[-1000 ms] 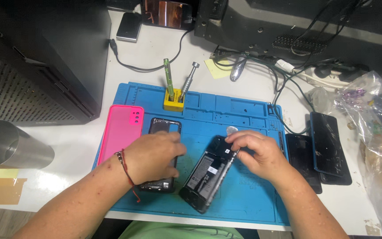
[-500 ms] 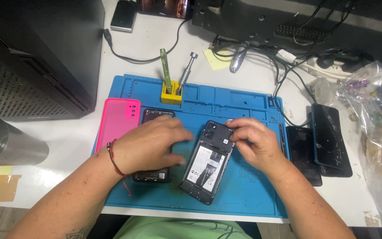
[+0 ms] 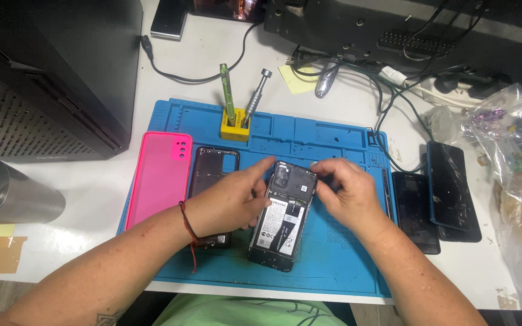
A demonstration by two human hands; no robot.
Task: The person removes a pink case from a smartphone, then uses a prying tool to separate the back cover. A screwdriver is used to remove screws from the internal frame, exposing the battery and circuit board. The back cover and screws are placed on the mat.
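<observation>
— What is being handled, and where is it found?

— An opened phone [image 3: 282, 217], its back cover removed so that the battery and inner frame are exposed, is laid on the blue work mat [image 3: 333, 265], slightly right of the mat's middle, with the camera end turned away from the person.

— How is it met by the hands?

— It is flanked on both sides. The left hand [image 3: 228, 202] is laid against the phone's left edge, the forefinger stretched out toward the upper left corner near the camera. The right hand [image 3: 345, 190] is set at the upper right corner, the fingers curled onto the edge there. Neither hand is closed around the phone; it is touched at its edges only, while its weight is borne by the mat. The hands are kept apart, with the phone between them.

— What is seen just beside it?

— A dark back cover [image 3: 212, 175] is partly hidden under the left hand, and a pink phone case [image 3: 159, 178] is laid further left, over the mat's edge.

— And further out?

— A yellow holder [image 3: 235, 130] at the mat's far edge is filled with a green tool [image 3: 228, 90] and a silver screwdriver [image 3: 257, 93]. Two dark phones [image 3: 436, 193] are placed on the white table [image 3: 74, 247] to the right of the mat, with a clear plastic bag [image 3: 515, 181] beyond them. A black computer case [image 3: 49, 72] and a steel cylinder [image 3: 10, 193] are seen at the left.
</observation>
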